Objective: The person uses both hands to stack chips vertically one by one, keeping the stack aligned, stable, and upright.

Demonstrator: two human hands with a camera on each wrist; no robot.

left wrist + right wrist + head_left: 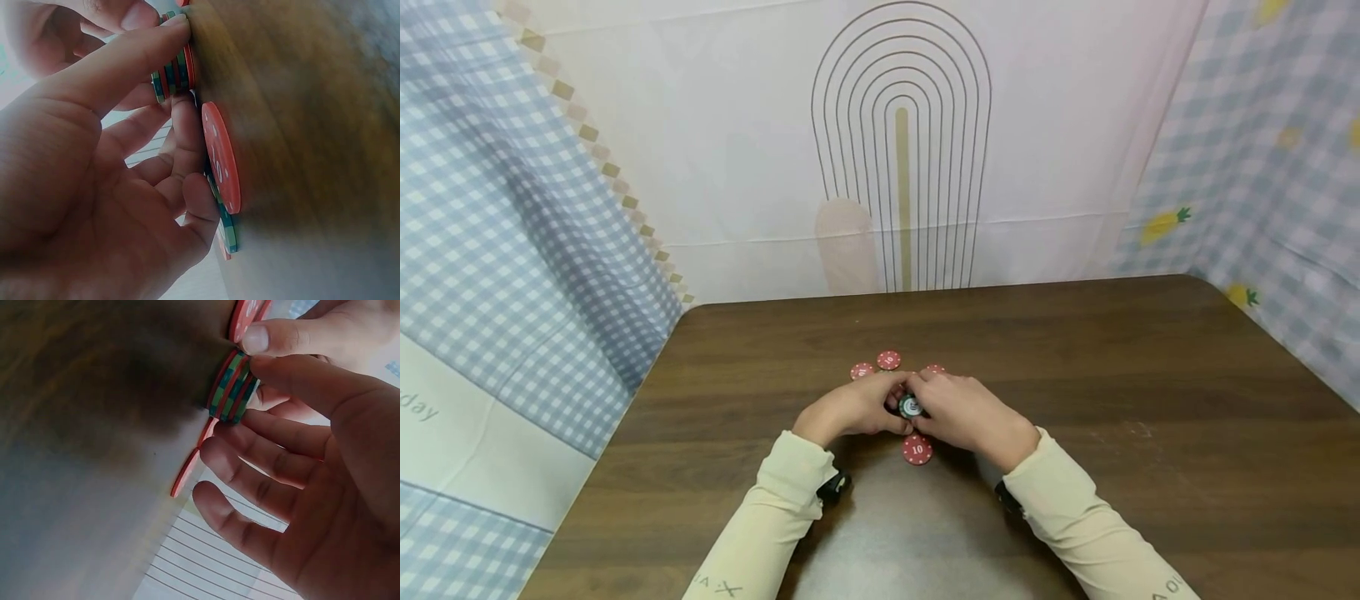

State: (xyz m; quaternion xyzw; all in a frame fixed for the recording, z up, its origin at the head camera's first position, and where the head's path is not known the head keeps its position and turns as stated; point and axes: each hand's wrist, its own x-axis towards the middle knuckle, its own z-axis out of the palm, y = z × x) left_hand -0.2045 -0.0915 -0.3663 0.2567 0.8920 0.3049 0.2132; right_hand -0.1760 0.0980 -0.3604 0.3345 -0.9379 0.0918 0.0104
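A short stack of poker chips (911, 407), alternating green and red, stands on the table with a green chip on top. My left hand (856, 407) holds it from the left, thumb on the near side and fingers curled behind. From the right, my right hand (968, 414) pinches the same stack between thumb and index finger; in the right wrist view its other fingers spread loosely beside it. Just in front lies a red chip (917, 450) marked 10. In the left wrist view, another red chip (222, 159) overlaps a green chip (230, 236) by my left fingers.
Behind my hands lie loose red chips: one at the far left (862, 370), one beside it (888, 360) and one at the right (936, 368), partly hidden. The brown wooden table (1150, 375) ends at a white curtain (737, 167).
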